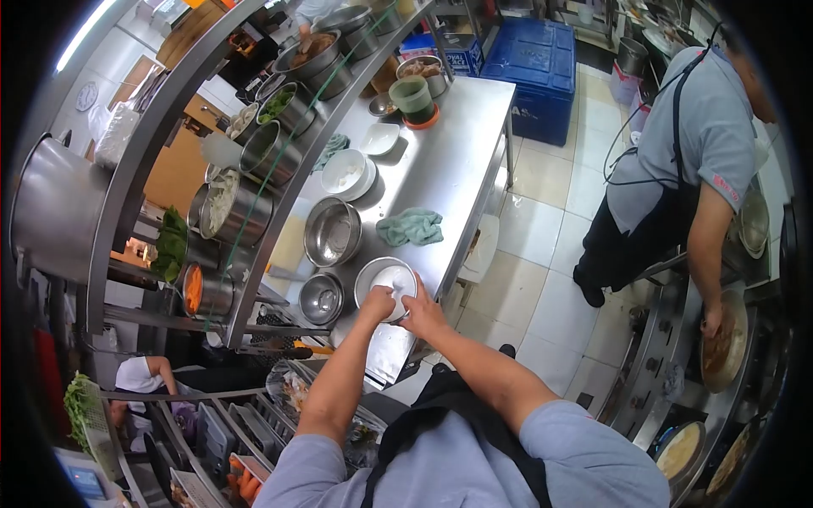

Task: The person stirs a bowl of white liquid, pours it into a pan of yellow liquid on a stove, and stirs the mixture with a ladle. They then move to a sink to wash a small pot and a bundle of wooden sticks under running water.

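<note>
A round metal bowl [362, 284] with white contents [394, 278] sits at the near end of the steel table, in front of me. My left hand [378, 306] is over its near left side, fingers curled closed; what they hold, if anything, is hidden. With thumb and fingers at the right rim, my right hand [421, 311] grips the bowl. A larger steel bowl [333, 232] and a smaller steel bowl [321, 299] stand just left of it. Beyond the white contents lies a crumpled green cloth [410, 227].
The steel table [461, 140] also carries white bowls [348, 173] and a green-tinted container [412, 101]. Above its left side runs a shelf [247, 284] with steel pots of vegetables. At right, a co-worker [677, 161] reaches into a pan [735, 343]. A blue cooler [529, 76] stands behind.
</note>
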A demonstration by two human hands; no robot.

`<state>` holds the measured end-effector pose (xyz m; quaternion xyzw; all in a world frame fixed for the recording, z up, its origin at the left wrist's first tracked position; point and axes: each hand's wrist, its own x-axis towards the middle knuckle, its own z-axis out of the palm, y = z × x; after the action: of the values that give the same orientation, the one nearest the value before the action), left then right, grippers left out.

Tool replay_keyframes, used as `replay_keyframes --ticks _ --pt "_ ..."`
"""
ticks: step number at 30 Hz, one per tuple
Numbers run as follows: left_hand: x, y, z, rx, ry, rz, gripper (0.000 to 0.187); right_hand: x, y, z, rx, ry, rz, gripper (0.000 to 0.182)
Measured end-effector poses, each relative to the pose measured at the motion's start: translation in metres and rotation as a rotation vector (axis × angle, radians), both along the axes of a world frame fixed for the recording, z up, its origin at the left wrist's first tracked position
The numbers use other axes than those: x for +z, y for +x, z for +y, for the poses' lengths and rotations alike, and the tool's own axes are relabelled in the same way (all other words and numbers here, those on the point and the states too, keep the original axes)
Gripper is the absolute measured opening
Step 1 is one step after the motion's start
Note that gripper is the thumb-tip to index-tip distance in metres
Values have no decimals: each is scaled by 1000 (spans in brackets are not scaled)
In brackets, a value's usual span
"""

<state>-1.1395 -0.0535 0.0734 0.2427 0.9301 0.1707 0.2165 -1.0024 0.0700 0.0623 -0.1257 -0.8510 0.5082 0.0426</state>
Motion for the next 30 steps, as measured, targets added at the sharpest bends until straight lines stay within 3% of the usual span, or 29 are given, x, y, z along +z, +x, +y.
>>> replay_keyframes --ticks 2,5,12,14,18,20,21,25,27,28,29,30 --pt "52 16 13 32 -359 183 27 5 2 2 13 7 -22 32" --pt "72 3 1 -124 -484 285 24 4 1 2 0 15 -14 31" --pt "38 -9 -14 -300 -441 123 31 -6 -3 -5 -49 45 77 40" --pt "31 -2 -3 -256 -377 -111 30 -6 -3 -14 -114 58 129 40" --pt "58 12 -1 -446 -190 -208 31 -15 -3 -26 -219 82 204 42" --pt "77 19 -10 -318 13 -288 35 -24 0 -27 -203 71 208 41" --pt "85 17 -20 -363 61 -234 34 -30 2 -28 -169 55 205 40" --pt "59 -6 -73 -182 466 -299 30 -44 11 -43 -268 115 298 37" --pt "50 -22 -98 -234 413 -217 31 -56 18 -54 -300 19 307 40" --pt "53 -23 -106 -153 376 -341 30 -66 22 -59 -319 -21 293 42" --pt "57 -23 -111 -208 461 -331 31 -69 31 -64 -363 120 494 42" --pt "46 -29 -117 -150 492 -419 30 -53 46 -68 -392 77 524 43"
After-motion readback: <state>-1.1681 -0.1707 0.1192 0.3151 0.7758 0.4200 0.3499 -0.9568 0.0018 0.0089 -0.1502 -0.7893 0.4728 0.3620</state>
